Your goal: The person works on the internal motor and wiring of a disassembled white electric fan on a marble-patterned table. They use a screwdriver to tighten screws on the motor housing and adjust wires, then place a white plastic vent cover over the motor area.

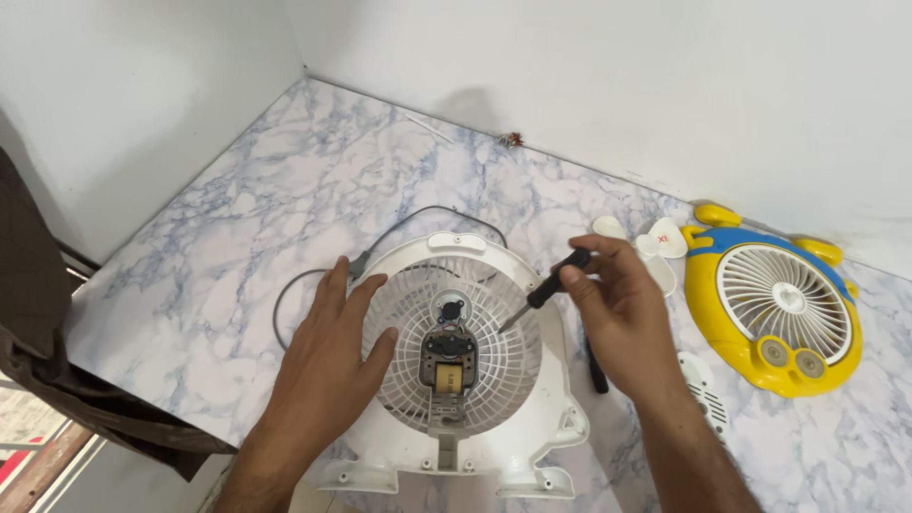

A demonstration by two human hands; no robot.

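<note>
two hands over one white fan housing (456, 380), seen from the head camera.

right hand (617, 318): fingertips pinched together on the black handle of a screwdriver (551, 283), thumb and forefinger clamped near the handle's upper end. shaft angles down and to the left; tip lies over the white grille, just right of the motor (446, 361). whether the tip touches the grille cannot be told.

left hand (323, 366): fingers spread apart, flat, palm down on the left rim of the housing. thumb reaches inward over the grille ribs toward the motor. it holds nothing, only presses on the shell.

fan housing lies flat on the marble-pattern countertop (285, 180), near the front edge, centre of view. motor sits in the middle of the round grille, with a copper-coloured coil showing low and a dark round part above it. a grey cable (285, 304) loops out from the housing's upper left and arcs behind its top.

outward: a second black tool (596, 370) lies on the countertop just beside the right wrist, partly hidden. white fan blades (655, 245) rest behind the right hand. a yellow and blue small fan (774, 309) lies face up at far right, well apart from the housing. a white slotted part (705, 394) shows between the right forearm and the yellow fan. dark cloth (38, 313) hangs at left edge.
</note>
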